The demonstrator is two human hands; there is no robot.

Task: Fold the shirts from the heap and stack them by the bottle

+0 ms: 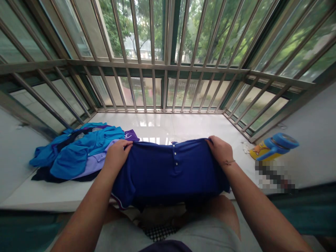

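Note:
A dark blue polo shirt [157, 168] with a short row of white buttons is stretched between my two hands, over the front edge of the white sill and my lap. My left hand [118, 153] pinches its upper left corner. At the upper right corner, the fingers of my right hand [221, 149] grip the cloth; a thin bracelet circles that wrist. The shirt's lower part hangs down in shadow, and a striped trim shows at its lower left. Just beyond my left hand lies a heap of clothes [76, 150] in bright blue, lilac, purple and black.
The white tiled sill [157, 126] runs back to a window with metal bars [165, 87]. On its right side stands a blue and yellow bottle [273, 147], with crumpled white tissue [246, 148] beside it. A blurred-out dark object [275, 176] lies nearer to me.

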